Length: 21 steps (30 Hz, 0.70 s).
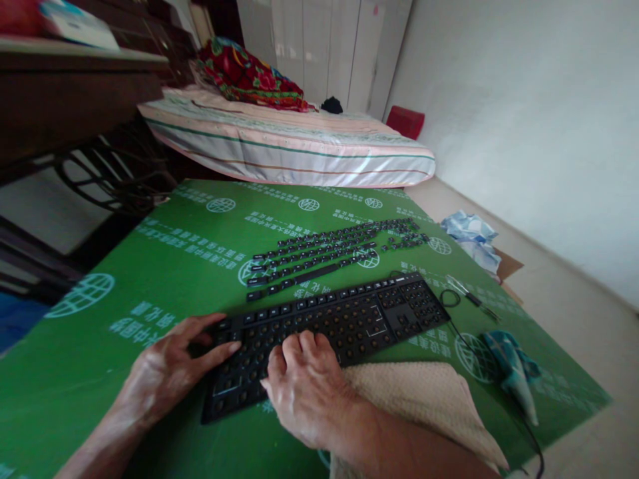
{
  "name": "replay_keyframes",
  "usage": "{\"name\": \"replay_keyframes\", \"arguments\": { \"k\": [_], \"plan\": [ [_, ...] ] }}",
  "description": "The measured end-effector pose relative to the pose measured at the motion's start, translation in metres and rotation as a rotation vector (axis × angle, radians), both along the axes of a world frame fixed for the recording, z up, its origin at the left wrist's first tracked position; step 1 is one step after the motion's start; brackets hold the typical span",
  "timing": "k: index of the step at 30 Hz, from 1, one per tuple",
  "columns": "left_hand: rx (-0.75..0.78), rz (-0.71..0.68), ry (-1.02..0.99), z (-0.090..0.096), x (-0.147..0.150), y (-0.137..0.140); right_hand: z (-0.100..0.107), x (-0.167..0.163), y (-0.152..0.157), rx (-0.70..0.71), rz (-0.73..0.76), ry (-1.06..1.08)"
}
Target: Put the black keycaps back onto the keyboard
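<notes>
A black keyboard (319,332) lies aslant on the green board, its top row of keycaps in place and most of the rest bare sockets. At its left end my left hand (172,366) holds the far corner, thumb on top and index finger at the edge. My right hand (307,386) rests over the lower middle of the keyboard with its fingers curled and pressed together; whatever they may hold is hidden. Beyond the keyboard, loose black keycaps (309,256) lie sorted in slanting rows, with a smaller cluster of keycaps (404,233) at their right end.
Under my right forearm lies a beige cloth (419,392). To the right are slim tools (472,296), a cable (462,336) and a teal cloth (509,366) on the green board (164,266). A bed (299,150) stands behind, a dark table (74,86) at left.
</notes>
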<state>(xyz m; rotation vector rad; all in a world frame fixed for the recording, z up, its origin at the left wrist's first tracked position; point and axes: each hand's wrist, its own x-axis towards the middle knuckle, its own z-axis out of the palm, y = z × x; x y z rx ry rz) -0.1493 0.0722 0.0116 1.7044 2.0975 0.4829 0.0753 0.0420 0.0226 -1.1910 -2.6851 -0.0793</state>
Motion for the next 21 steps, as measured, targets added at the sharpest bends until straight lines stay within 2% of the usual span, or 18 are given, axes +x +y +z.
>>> {"name": "replay_keyframes", "arguments": {
  "k": [21],
  "plan": [
    [0.052, -0.065, 0.006, -0.008, -0.004, -0.002, 0.000, 0.000, -0.001, -0.005, -0.002, 0.005]
  ]
}}
